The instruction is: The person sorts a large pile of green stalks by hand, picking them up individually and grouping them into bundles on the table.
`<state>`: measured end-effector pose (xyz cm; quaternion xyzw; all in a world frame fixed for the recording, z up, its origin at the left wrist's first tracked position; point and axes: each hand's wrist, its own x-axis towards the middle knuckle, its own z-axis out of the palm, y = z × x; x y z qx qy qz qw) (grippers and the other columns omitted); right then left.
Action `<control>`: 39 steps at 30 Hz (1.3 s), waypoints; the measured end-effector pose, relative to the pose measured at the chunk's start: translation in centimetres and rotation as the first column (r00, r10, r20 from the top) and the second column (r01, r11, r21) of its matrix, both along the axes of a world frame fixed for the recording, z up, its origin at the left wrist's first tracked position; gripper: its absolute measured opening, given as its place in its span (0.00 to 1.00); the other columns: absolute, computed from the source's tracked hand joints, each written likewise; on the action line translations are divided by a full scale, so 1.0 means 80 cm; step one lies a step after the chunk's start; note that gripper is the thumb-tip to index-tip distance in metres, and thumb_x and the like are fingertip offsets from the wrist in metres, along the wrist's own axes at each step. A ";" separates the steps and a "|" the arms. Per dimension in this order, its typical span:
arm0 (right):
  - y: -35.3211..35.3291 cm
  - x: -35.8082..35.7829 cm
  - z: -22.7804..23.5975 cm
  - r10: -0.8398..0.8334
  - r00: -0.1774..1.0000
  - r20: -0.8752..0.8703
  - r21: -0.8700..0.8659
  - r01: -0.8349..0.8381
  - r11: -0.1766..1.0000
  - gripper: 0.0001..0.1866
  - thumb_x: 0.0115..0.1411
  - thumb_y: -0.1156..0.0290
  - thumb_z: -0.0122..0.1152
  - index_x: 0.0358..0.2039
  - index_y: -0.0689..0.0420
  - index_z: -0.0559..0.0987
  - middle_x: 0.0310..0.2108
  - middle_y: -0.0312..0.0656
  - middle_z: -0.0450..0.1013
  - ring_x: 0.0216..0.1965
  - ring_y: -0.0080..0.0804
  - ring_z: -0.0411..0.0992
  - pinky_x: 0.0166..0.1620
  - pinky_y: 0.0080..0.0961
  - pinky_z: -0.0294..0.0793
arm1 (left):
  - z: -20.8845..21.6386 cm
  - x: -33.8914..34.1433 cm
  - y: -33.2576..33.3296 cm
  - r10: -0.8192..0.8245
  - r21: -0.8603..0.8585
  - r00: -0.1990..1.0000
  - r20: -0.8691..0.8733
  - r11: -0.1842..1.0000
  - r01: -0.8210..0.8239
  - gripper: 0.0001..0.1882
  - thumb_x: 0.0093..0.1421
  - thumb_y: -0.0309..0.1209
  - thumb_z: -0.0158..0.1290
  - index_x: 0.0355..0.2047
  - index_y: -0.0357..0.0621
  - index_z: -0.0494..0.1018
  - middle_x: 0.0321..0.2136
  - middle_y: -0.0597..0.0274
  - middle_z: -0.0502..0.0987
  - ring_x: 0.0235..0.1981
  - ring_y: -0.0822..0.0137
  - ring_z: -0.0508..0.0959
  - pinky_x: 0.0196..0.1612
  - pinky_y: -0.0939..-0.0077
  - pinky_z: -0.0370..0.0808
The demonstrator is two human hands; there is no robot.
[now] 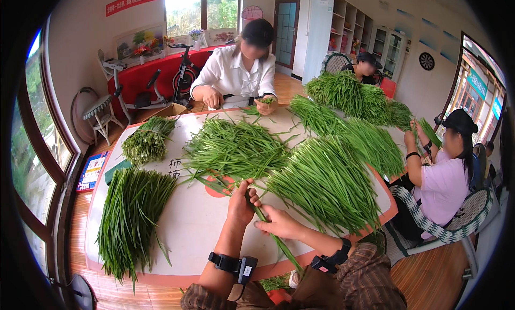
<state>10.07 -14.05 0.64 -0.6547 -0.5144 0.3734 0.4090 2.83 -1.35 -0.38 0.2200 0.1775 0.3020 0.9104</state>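
A small bunch of garlic chives (285,251) slants between my hands, its long leaves hanging toward my lap. My left hand (241,205) is closed around its upper end. Lower down, my right hand (279,223) grips the same bunch, thumb along the stalks. Just beyond my hands lies a loose, tangled heap of chives (236,149). To the right spreads a large, neatly aligned pile (327,184), pale stem ends toward the middle of the table. A thick aligned pile (134,219) lies at the left, its leaves over the near edge.
The white table (188,240) has a pinkish-red border. A tied bundle of chives (149,141) lies at the far left; more heaps (348,95) stand far right. A person in white (241,68) works opposite. Another in pink (442,176) sits right in a woven chair, holding chives.
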 end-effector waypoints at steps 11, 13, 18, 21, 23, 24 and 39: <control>-0.051 0.107 0.055 -0.088 0.885 0.457 0.017 0.090 0.996 0.18 0.49 0.57 0.58 0.35 0.58 0.75 0.24 0.43 0.74 0.22 0.30 0.71 0.27 0.24 0.69 | -0.003 0.000 0.001 -0.095 -0.026 0.984 -0.151 0.995 0.092 0.10 0.62 0.36 0.37 0.37 0.46 0.63 0.14 0.74 0.52 0.14 0.79 0.51 0.15 0.86 0.51; -0.025 0.119 0.048 -0.266 0.801 0.537 0.169 0.207 0.964 0.16 0.47 0.60 0.58 0.32 0.58 0.75 0.25 0.44 0.73 0.26 0.37 0.71 0.30 0.29 0.70 | -0.005 0.003 0.000 -0.122 -0.017 0.982 -0.146 0.993 0.121 0.10 0.62 0.37 0.37 0.37 0.46 0.63 0.15 0.73 0.52 0.14 0.78 0.51 0.15 0.85 0.51; 0.039 0.119 0.006 -0.309 0.639 0.704 0.299 0.128 0.946 0.14 0.44 0.62 0.59 0.29 0.57 0.75 0.30 0.46 0.70 0.38 0.45 0.66 0.40 0.34 0.68 | -0.012 0.005 -0.002 -0.153 -0.019 0.977 -0.146 0.988 0.152 0.11 0.61 0.37 0.40 0.39 0.45 0.64 0.14 0.74 0.51 0.14 0.80 0.51 0.15 0.87 0.50; 0.053 0.117 -0.004 -0.274 0.392 0.878 0.223 0.170 0.960 0.10 0.46 0.66 0.55 0.24 0.60 0.74 0.28 0.46 0.71 0.37 0.44 0.67 0.39 0.35 0.68 | -0.003 0.007 -0.010 -0.136 0.014 0.970 -0.203 0.990 0.142 0.12 0.60 0.36 0.43 0.40 0.45 0.65 0.13 0.75 0.49 0.13 0.80 0.49 0.14 0.87 0.50; 0.056 0.133 -0.011 -0.332 0.457 0.825 0.285 0.171 0.943 0.08 0.46 0.67 0.54 0.24 0.59 0.75 0.27 0.46 0.71 0.36 0.43 0.67 0.39 0.35 0.68 | -0.001 0.009 -0.008 -0.148 0.029 0.970 -0.191 0.987 0.156 0.12 0.59 0.36 0.43 0.41 0.44 0.65 0.13 0.76 0.48 0.12 0.80 0.49 0.14 0.87 0.49; 0.056 0.131 -0.003 -0.368 0.521 0.770 0.334 0.163 0.929 0.07 0.46 0.69 0.54 0.23 0.59 0.75 0.25 0.45 0.71 0.35 0.43 0.67 0.39 0.35 0.68 | -0.003 0.006 -0.007 -0.150 0.031 0.973 -0.174 0.987 0.158 0.12 0.59 0.35 0.44 0.41 0.44 0.65 0.12 0.76 0.47 0.12 0.81 0.48 0.14 0.87 0.49; 0.013 0.080 0.020 0.024 0.888 -0.458 -0.006 -0.030 1.000 0.09 0.57 0.67 0.49 0.27 0.60 0.72 0.21 0.34 0.70 0.23 0.18 0.66 0.26 0.17 0.64 | 0.017 0.003 -0.022 -0.272 0.238 0.957 -0.102 0.927 0.289 0.11 0.60 0.36 0.42 0.37 0.42 0.65 0.12 0.75 0.52 0.12 0.81 0.51 0.14 0.88 0.51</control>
